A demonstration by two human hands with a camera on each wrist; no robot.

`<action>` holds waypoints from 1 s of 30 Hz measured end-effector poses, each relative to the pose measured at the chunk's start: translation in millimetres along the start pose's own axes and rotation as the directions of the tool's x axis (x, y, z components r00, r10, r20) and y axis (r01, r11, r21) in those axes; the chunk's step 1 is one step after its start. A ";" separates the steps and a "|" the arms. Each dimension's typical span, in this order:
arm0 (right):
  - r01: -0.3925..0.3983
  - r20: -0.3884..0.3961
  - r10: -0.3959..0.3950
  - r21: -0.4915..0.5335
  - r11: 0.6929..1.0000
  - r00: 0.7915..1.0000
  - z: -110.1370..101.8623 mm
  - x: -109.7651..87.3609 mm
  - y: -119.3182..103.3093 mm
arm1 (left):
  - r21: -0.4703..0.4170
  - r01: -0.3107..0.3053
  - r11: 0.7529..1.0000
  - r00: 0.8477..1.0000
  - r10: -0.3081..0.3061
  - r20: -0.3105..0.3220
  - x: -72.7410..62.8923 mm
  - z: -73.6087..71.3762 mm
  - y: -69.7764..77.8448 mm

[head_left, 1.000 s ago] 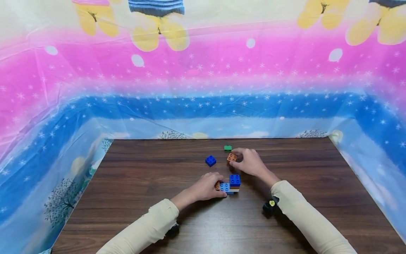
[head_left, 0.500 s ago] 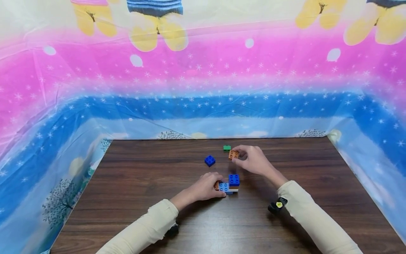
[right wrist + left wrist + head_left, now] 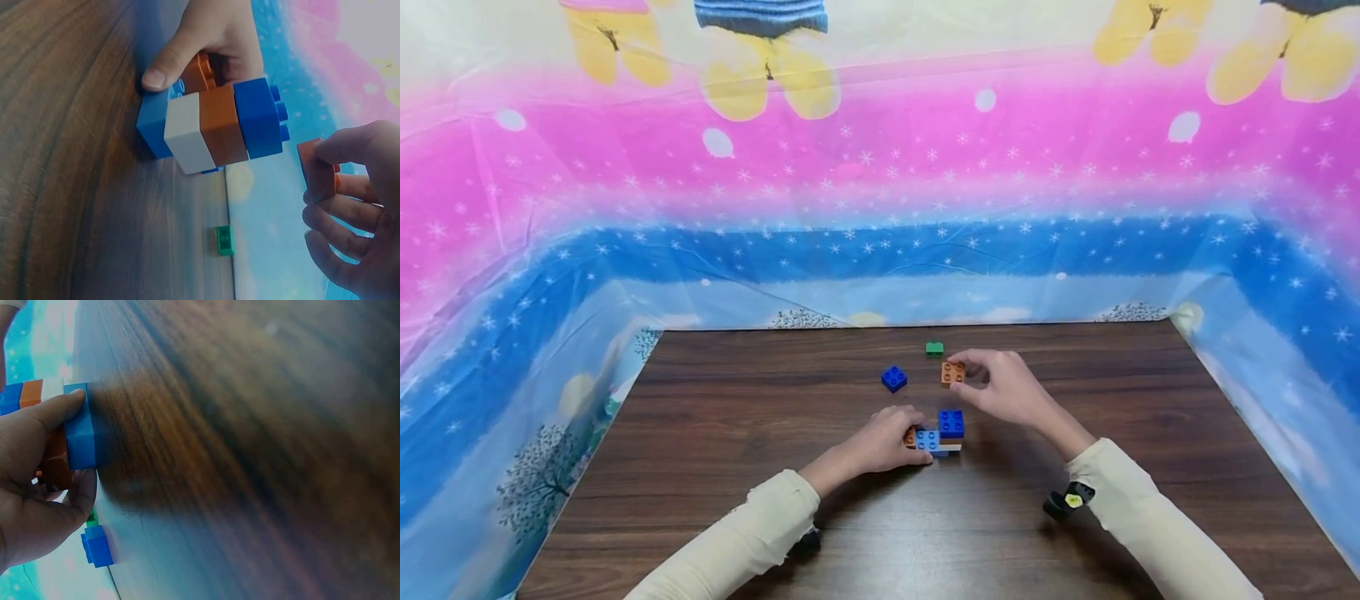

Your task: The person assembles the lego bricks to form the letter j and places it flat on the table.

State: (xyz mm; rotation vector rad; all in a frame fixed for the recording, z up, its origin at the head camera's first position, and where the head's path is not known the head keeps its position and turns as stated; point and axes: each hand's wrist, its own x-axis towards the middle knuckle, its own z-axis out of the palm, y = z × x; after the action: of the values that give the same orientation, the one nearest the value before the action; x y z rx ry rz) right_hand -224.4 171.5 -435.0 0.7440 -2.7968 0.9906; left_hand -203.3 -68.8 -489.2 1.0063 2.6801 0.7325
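Orange brick pinched in your right grip; your left grip clasps the stack; green brick beyond both.

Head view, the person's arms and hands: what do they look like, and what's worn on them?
Both arms wear long, plain cream sleeves, the left sleeve and right sleeve wrinkled at the cuffs. The left hand and right hand are bare, without gloves. A black wrist device with a yellow marking shows at the right cuff; a dark object at the left is mostly hidden.
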 end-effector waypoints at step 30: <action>0.055 0.076 -0.055 0.002 0.998 0.996 9.1 -40.3 -13.7 | -0.007 -0.009 1.000 1.000 0.009 -0.012 1.4 1.1 0.7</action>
State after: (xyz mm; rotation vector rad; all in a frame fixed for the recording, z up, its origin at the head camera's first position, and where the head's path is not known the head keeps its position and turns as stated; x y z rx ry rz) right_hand -181.8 173.6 -443.6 0.8714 -2.8231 0.9732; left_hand -203.7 -67.0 -489.8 1.0162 2.6833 0.7516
